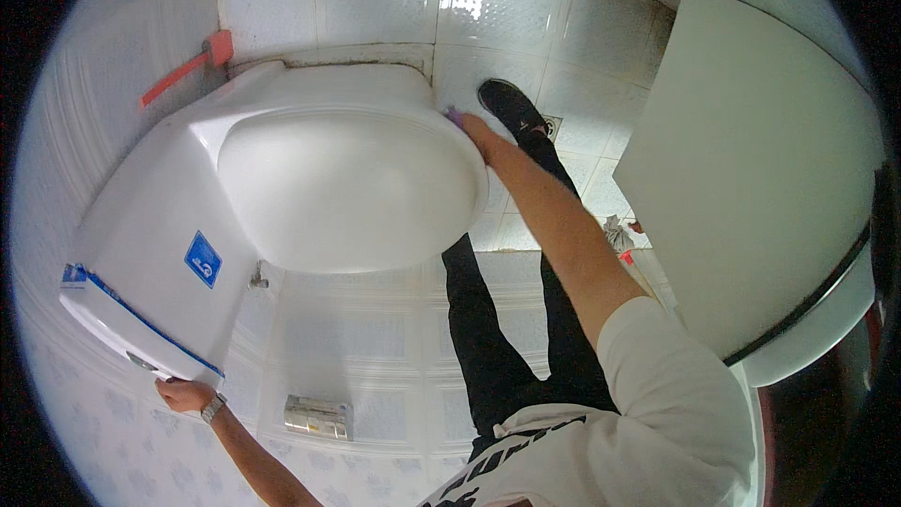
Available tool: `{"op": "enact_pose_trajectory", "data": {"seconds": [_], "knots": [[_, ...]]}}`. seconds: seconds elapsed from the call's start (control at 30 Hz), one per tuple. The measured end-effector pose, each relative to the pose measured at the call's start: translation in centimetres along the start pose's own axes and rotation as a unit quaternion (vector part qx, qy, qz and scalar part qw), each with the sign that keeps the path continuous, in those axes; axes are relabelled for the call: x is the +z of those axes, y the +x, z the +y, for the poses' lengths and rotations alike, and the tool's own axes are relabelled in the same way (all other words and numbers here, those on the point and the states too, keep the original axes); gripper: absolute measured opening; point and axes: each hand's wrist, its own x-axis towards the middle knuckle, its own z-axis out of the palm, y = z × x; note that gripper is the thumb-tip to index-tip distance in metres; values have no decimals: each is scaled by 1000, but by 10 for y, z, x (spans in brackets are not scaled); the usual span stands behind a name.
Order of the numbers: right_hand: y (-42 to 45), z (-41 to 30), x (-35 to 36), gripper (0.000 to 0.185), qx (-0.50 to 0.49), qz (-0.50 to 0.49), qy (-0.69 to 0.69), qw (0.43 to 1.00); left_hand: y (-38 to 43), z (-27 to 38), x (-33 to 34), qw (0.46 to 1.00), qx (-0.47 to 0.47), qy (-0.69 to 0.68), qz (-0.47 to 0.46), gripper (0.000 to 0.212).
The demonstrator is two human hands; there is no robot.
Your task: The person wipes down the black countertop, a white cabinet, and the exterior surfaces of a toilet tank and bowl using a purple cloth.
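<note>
A white toilet with its lid point(352, 183) down stands before me, its bowl end pointing right. My right hand point(480, 135) is shut on a small purple cloth or sponge point(454, 116), held against the rim at the bowl's front end. Most of that purple piece is hidden by my fingers. At the lower left, my left hand point(184, 395) grips the edge of the cistern lid point(134, 331), close to the flush button point(141, 361). A wristwatch point(213, 408) is on my left wrist. The cistern point(165, 225) bears a blue sticker point(203, 259).
A red-handled object point(176, 81) is by the wall behind the toilet. A metal paper holder point(318, 417) is on the tiled wall. A pale panel point(753, 176) stands at right, with a grey crumpled bag point(618, 234) beside it. My shoe point(512, 107) is near a floor drain point(553, 128).
</note>
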Motion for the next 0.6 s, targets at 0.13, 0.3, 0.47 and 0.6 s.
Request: {"op": "enact_pose_trajectory", "data": {"seconds": [0.13,0.3,0.47,0.6], "knots": [[-11,-30,31,42,-28,-48,-109,992,2,-15,-3,969,233,76,32,48],[-63,24,2,47,-148,134,-124,972,-13,-3,9,991,131,-13,24,45],[-134,76,30,42,-117,245,-229,935,-27,19,14,993,100,-40,41,42],[-145,103,47,40,-206,322,-351,855,-34,40,8,988,54,-139,32,44]]}}
